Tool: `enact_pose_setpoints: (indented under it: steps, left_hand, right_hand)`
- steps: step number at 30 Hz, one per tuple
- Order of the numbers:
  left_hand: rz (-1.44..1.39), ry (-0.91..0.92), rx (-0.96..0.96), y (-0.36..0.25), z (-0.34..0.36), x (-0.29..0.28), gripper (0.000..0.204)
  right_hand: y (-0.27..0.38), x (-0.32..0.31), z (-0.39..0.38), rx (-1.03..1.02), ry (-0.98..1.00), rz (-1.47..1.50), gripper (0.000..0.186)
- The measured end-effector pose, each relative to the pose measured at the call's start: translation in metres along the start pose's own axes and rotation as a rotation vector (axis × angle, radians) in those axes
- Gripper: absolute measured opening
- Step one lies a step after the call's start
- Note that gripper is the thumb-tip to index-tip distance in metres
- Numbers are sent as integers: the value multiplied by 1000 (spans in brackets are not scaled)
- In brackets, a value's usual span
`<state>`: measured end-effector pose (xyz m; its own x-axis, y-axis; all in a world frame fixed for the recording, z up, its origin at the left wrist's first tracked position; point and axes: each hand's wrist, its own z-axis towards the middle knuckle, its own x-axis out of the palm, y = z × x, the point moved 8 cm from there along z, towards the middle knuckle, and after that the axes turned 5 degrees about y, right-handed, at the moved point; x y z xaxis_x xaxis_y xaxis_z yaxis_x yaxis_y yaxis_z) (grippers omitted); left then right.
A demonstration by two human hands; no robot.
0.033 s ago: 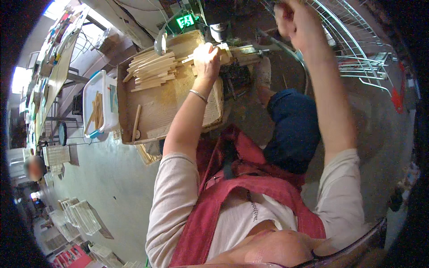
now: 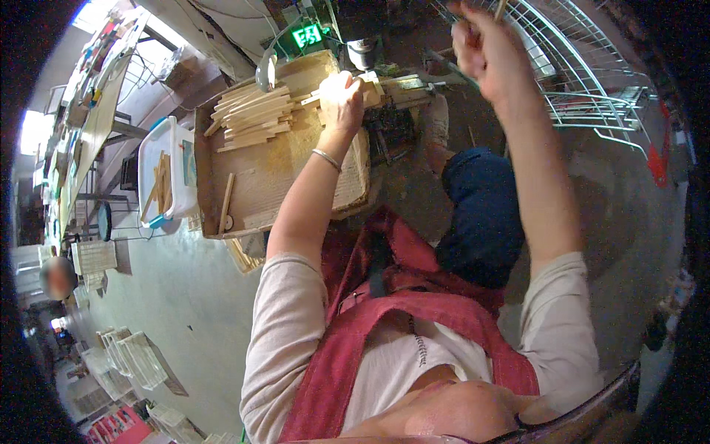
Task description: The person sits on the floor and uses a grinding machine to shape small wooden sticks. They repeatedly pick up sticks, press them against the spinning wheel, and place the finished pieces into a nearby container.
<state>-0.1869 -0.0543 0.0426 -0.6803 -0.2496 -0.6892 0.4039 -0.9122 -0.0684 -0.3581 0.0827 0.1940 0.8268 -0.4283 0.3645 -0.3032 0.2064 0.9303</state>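
My left hand (image 2: pixel 342 102), a bracelet on its wrist, is closed over pale wooden strips (image 2: pixel 372 95) at the right edge of a shallow cardboard box (image 2: pixel 274 166). Strip ends show on both sides of the fist. A pile of similar wooden sticks (image 2: pixel 255 118) lies in the box to the left, and one loose stick (image 2: pixel 226 203) rests near its left wall. Up at the right, my right hand (image 2: pixel 484 59) is raised with curled fingers. A thin tan piece (image 2: pixel 501 9) shows just above it; whether the hand grips it cannot be made out.
Beyond the box hangs a lamp head (image 2: pixel 266 70). A dark machine (image 2: pixel 392 126) stands right of my left hand. Left of the box is a white plastic bin (image 2: pixel 145 177) with sticks inside. A wire rack (image 2: pixel 599 111) stands at the right, past my right forearm.
My right hand has dropped slightly and drifted left, and its forearm has shifted left too. The left hand stays at the strips.
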Motion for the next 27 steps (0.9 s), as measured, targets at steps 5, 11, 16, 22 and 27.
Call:
enact_pose_setpoints:
  steps: [5,11,16,22,27]
  left_hand:
    - [-60,64,6,-15,-7,-29,22]
    - [-124,392,-205,34,-28,-36,41]
    - [-47,521,-190,42,-33,-26,37]
    - [-16,546,-199,44,-37,-23,33]
    - [-45,390,-165,44,-55,-25,27]
  right_hand:
    - [-44,-34,-29,99,-103,89,23]
    - [-43,-30,-25,99,-88,30,29]
    - [-52,-31,-24,132,-83,74,23]
    - [-53,-36,-24,122,-70,47,24]
    - [-55,-33,-24,139,-64,50,24]
